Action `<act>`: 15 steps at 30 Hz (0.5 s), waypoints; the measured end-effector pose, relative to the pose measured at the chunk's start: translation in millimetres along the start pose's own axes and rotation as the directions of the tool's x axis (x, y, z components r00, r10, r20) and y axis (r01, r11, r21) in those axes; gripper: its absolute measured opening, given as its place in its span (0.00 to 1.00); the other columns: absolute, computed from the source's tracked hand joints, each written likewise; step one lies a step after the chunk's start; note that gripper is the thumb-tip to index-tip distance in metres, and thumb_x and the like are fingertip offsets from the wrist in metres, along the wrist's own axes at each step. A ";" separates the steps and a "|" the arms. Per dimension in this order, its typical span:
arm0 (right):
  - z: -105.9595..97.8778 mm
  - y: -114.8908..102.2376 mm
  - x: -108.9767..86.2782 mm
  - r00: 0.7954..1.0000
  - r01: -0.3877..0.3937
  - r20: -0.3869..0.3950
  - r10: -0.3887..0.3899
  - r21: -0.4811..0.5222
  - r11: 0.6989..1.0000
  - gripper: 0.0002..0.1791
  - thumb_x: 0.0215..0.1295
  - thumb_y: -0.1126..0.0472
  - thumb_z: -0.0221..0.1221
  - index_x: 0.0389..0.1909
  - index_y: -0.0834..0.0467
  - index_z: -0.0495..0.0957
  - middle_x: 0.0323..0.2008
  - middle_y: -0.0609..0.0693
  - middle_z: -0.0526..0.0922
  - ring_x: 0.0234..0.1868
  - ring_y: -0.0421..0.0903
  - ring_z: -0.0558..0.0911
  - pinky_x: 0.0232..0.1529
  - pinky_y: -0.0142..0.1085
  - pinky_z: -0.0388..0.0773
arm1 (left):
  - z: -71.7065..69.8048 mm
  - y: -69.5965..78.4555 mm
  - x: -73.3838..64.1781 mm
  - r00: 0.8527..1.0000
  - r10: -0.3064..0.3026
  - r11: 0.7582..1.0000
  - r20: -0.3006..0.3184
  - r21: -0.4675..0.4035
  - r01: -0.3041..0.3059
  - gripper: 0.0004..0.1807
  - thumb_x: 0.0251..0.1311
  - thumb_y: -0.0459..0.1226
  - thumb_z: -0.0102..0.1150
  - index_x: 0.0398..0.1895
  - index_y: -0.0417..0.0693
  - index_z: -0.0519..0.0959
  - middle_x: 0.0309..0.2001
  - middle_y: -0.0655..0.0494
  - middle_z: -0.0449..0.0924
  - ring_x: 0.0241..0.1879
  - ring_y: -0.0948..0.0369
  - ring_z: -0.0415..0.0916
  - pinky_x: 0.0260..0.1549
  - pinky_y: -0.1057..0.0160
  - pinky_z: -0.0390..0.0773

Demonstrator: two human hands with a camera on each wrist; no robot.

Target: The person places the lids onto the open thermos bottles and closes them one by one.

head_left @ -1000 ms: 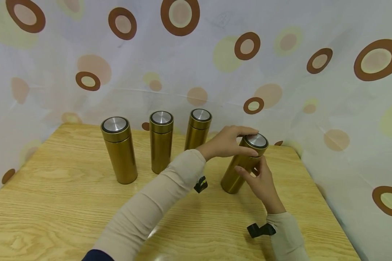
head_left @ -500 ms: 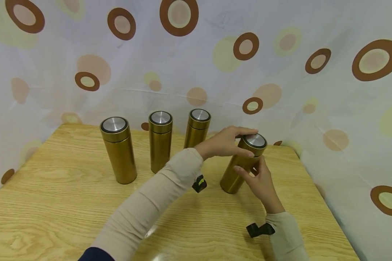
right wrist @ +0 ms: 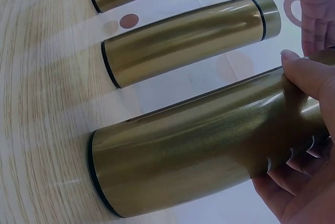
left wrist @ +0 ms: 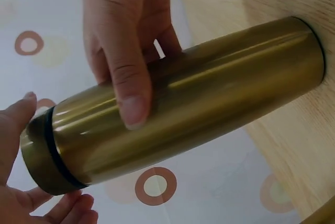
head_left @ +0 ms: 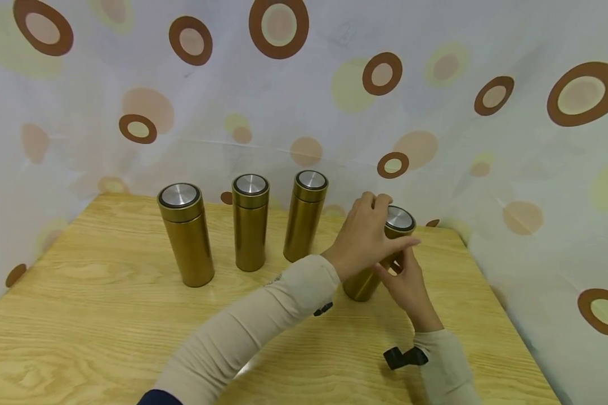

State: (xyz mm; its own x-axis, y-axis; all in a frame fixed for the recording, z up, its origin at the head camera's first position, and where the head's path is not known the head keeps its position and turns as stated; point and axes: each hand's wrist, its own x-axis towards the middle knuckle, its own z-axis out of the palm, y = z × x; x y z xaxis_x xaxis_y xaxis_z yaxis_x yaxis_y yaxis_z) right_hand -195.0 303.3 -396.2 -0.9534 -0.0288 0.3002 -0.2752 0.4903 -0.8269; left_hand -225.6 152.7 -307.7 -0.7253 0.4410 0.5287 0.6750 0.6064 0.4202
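Observation:
A gold thermos [head_left: 362,286] with a silver-topped lid [head_left: 401,218] stands on the wooden table in front of me, at the right. My right hand [head_left: 410,292] grips its body from the right side; in the left wrist view the thumb of that hand [left wrist: 123,35] lies across the gold wall. At the top, my left hand [head_left: 362,239] holds the lid, its thumb across the front and its fingers around the far side. In the left wrist view the left hand [left wrist: 8,150] spans the lid's band [left wrist: 44,156]. The lid looks seated on the body.
Three more gold thermoses stand upright to the left: a near one [head_left: 188,247], a middle one [head_left: 250,233] and a far one [head_left: 305,219]. A patterned cloth [head_left: 208,112] hangs behind the wooden table [head_left: 106,337].
My left hand has turned around the lid, its thumb swinging right and its fingers shifting back and left. The right hand and the thermos stay in place.

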 end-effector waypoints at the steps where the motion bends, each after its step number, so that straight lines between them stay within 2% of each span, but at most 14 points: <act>1: 0.6 0.2 0.0 1.000 -0.002 -0.002 0.002 0.001 1.000 0.32 0.65 0.65 0.60 0.66 0.62 0.56 0.58 0.61 0.67 0.61 0.58 0.69 0.63 0.57 0.63 | 1.8 -0.6 -1.2 1.000 0.005 0.999 -0.020 0.032 -0.004 0.37 0.52 0.64 0.61 0.51 0.44 0.70 0.41 0.54 0.68 0.36 0.62 0.65 0.35 0.72 0.67; 3: 1.4 0.9 0.2 1.000 0.000 -0.008 0.000 0.004 1.000 0.32 0.65 0.65 0.60 0.66 0.62 0.56 0.58 0.61 0.68 0.60 0.57 0.69 0.63 0.56 0.63 | 4.4 -2.4 -2.5 0.998 0.024 0.996 -0.052 0.083 -0.019 0.33 0.53 0.63 0.60 0.44 0.45 0.70 0.34 0.56 0.64 0.32 0.63 0.61 0.31 0.72 0.62; 6: 1.8 2.2 0.7 1.000 0.011 -0.008 -0.011 0.002 1.000 0.33 0.65 0.64 0.60 0.66 0.61 0.56 0.59 0.60 0.68 0.60 0.55 0.69 0.62 0.56 0.64 | 5.7 -5.2 -2.7 0.997 0.043 0.994 -0.071 0.101 -0.035 0.32 0.53 0.63 0.60 0.43 0.45 0.72 0.34 0.57 0.66 0.31 0.65 0.62 0.30 0.72 0.62; 8: 1.6 3.1 0.8 1.000 0.023 -0.001 -0.023 0.002 1.000 0.34 0.66 0.63 0.60 0.68 0.60 0.55 0.61 0.59 0.66 0.61 0.56 0.69 0.63 0.57 0.63 | 4.5 -7.7 -2.1 0.998 0.042 0.998 -0.056 0.058 -0.039 0.32 0.53 0.62 0.62 0.47 0.45 0.74 0.37 0.56 0.69 0.33 0.65 0.65 0.31 0.72 0.63; 11: 1.0 3.7 1.2 0.999 0.035 0.009 -0.035 0.013 0.999 0.36 0.66 0.62 0.60 0.70 0.58 0.52 0.65 0.58 0.63 0.64 0.58 0.66 0.63 0.60 0.61 | 1.7 -12.9 0.2 0.999 0.045 0.998 0.002 -0.050 -0.045 0.34 0.53 0.59 0.65 0.54 0.45 0.75 0.43 0.55 0.72 0.38 0.65 0.69 0.35 0.74 0.67; 15: 0.8 2.4 1.4 1.000 0.019 0.010 -0.019 0.020 1.000 0.38 0.66 0.59 0.61 0.71 0.57 0.51 0.67 0.58 0.60 0.67 0.59 0.63 0.63 0.61 0.60 | -2.6 -22.1 4.8 0.991 0.087 0.981 0.102 -0.182 -0.067 0.37 0.54 0.55 0.67 0.62 0.44 0.72 0.51 0.53 0.74 0.45 0.63 0.72 0.40 0.76 0.71</act>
State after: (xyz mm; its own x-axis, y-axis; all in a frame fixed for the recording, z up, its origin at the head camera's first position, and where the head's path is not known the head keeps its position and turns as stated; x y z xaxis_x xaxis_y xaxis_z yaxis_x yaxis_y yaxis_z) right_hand -197.1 303.8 -398.1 -0.9493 -0.0470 0.3107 -0.2953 0.4718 -0.8308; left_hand -243.6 139.6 -312.5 -0.6740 0.5571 0.4851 0.7355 0.4451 0.5107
